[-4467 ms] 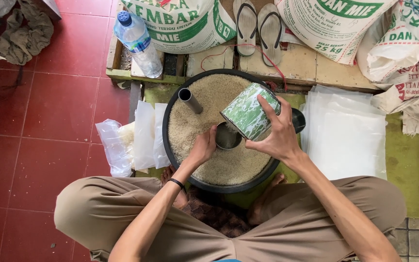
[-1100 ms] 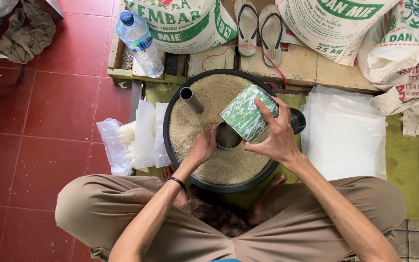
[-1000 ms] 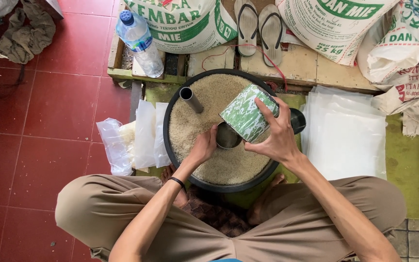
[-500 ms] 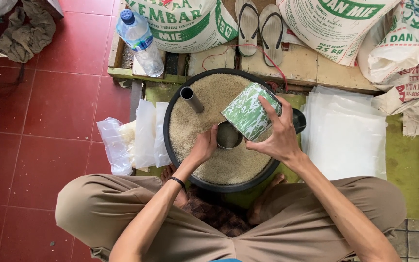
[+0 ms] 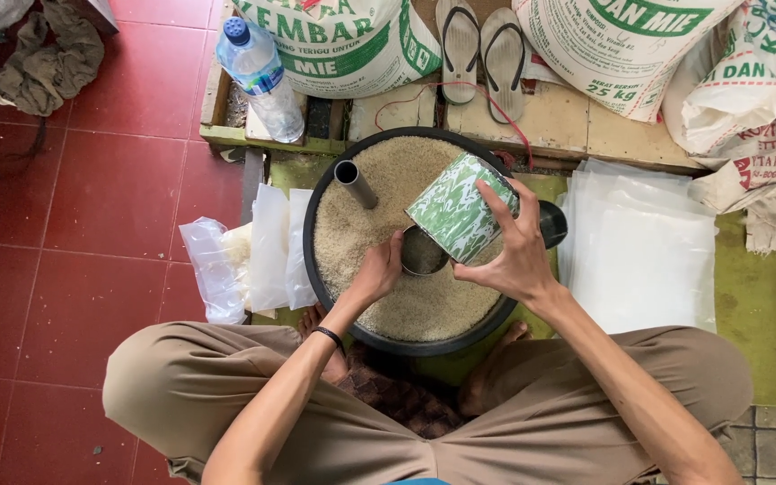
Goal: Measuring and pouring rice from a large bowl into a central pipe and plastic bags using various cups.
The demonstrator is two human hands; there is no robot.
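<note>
I sit cross-legged over a round black basin (image 5: 316,269) filled with pale rice (image 5: 406,305). My right hand (image 5: 509,256) grips a green-and-white patterned tin can (image 5: 460,208), tilted with its mouth down toward a small metal funnel-like cup (image 5: 422,253). My left hand (image 5: 374,269) holds that cup at its left side, resting on the rice. A grey metal tube (image 5: 355,183) stands slanted in the rice at the basin's upper left.
Filled and flat clear plastic bags (image 5: 253,256) lie left of the basin; a stack of clear bags (image 5: 644,247) lies right. A water bottle (image 5: 262,76), flip-flops (image 5: 482,54) and big printed sacks (image 5: 343,45) sit behind on a wooden pallet (image 5: 550,117). Red tile floor (image 5: 92,207) left.
Almost nothing: the tin can in my right hand has tipped very slightly over the cup. Both hands stay in place.
</note>
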